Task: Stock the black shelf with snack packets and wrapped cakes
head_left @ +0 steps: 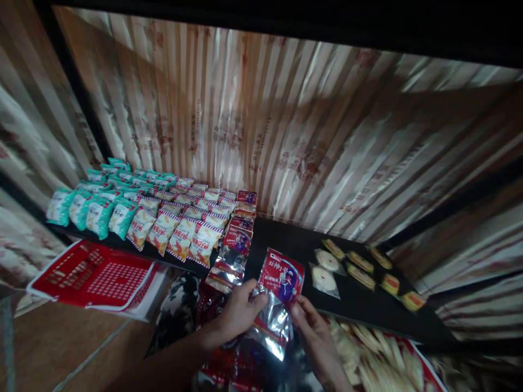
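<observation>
Red and silver snack packet (278, 296) held over the front edge of the black shelf (294, 245); white characters on its red top, too small to read. Left hand (237, 316) closed on the packet's left side, fingers (255, 291) curled over the foil. Right hand (312, 332) pinching the lower right edge. Just left, a row of matching red packets (237, 239), then orange-striped bags (180, 228) and teal bags (93, 209). Bare shelf between packet and round wrapped cakes (324, 269). Red basket (96, 275) below left.

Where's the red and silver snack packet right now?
In the head view, low centre: the red and silver packet is held between the left hand and right hand, at the black shelf's front edge.
</observation>
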`<state>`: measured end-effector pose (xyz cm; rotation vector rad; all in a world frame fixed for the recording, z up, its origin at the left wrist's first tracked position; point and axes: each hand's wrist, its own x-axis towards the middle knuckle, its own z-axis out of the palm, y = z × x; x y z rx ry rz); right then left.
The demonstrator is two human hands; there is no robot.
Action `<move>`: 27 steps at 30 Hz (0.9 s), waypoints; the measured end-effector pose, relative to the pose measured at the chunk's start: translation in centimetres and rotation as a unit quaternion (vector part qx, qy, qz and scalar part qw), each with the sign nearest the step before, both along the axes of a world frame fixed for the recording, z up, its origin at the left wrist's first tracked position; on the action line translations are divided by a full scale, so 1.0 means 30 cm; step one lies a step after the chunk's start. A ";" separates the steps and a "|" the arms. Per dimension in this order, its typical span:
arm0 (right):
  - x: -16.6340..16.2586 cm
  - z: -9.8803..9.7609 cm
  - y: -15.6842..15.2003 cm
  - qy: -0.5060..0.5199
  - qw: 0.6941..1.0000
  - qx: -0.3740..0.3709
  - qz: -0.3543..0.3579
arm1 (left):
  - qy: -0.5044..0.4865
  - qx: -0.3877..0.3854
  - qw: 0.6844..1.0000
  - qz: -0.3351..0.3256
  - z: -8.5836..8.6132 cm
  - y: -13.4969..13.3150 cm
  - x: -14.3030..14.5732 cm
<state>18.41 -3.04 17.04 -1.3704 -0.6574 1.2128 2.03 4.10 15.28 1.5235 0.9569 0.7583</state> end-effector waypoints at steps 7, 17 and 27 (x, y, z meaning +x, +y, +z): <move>-0.081 0.009 0.134 0.057 0.997 0.025 -0.047 | -0.001 0.035 0.998 0.058 0.009 0.073 -0.004; -0.089 0.011 0.461 -0.015 0.996 0.058 -0.066 | 0.209 0.241 0.942 0.100 -0.053 0.121 -0.043; -0.084 0.016 0.749 -0.059 0.993 0.090 -0.050 | 0.244 0.258 0.931 0.085 -0.061 0.262 -0.014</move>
